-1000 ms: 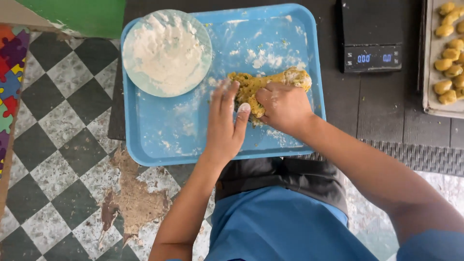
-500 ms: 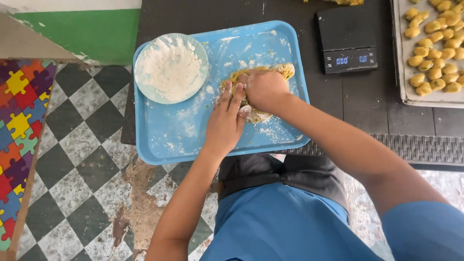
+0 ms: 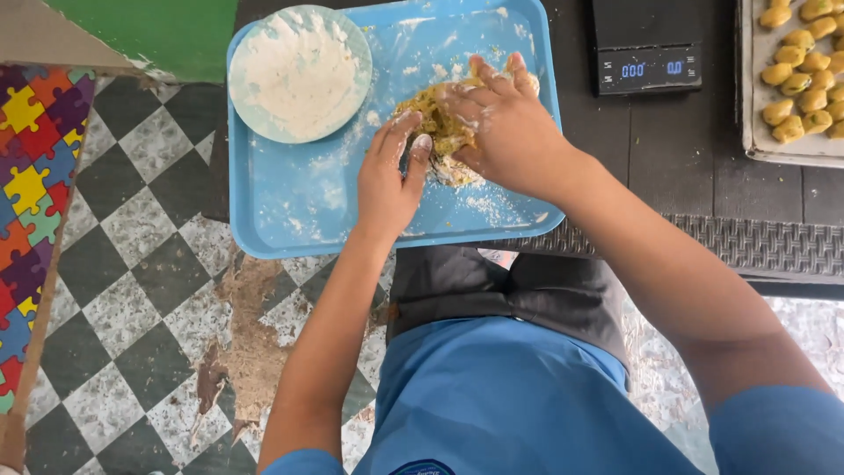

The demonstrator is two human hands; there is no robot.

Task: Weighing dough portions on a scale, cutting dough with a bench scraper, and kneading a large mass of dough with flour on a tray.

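Head view: lump of yellowish floured dough (image 3: 437,132) at upper centre of frame, on flour-dusted blue plastic tray (image 3: 290,220). Looks soft, sticky, crumbly, light; best gathered from sides, cupped. Right hand (image 3: 503,123) lies over dough, fingers curled, pressing down. Left hand (image 3: 391,171) flat against dough's left edge, fingers extended, nothing clasped. Round bowl of white flour (image 3: 299,70) upper left of tray.

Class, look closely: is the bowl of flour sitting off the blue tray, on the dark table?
No: the flour bowl rests inside the blue tray, at its far left corner.
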